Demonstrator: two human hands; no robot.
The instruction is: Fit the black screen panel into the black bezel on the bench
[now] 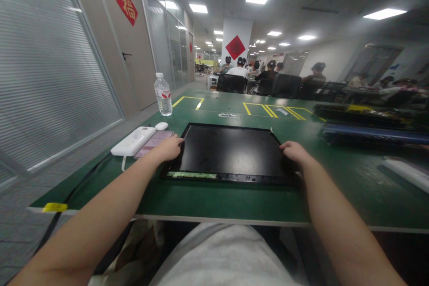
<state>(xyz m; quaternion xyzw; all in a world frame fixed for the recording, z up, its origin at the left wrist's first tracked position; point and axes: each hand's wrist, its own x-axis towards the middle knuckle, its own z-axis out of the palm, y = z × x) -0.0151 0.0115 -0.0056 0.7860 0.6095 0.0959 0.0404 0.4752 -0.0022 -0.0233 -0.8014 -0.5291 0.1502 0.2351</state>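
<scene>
A black flat display panel (234,149) lies face up in front of me, low over or on the green table (217,201). Along its near edge runs a strip of green circuit board (191,174). My left hand (170,147) is closed on the panel's left edge, with the fingers mostly hidden beneath it. On the opposite edge, my right hand (296,152) grips with the thumb on top. Whether the panel rests fully on the table or is slightly raised, I cannot tell.
Left of the panel are a white power bank (133,140), a phone (152,143), a small white case (161,126) and a water bottle (163,94). Stacked dark panels (358,118) lie at right, near a white object (407,172). Yellow tape (264,109) marks the far table; people sit beyond.
</scene>
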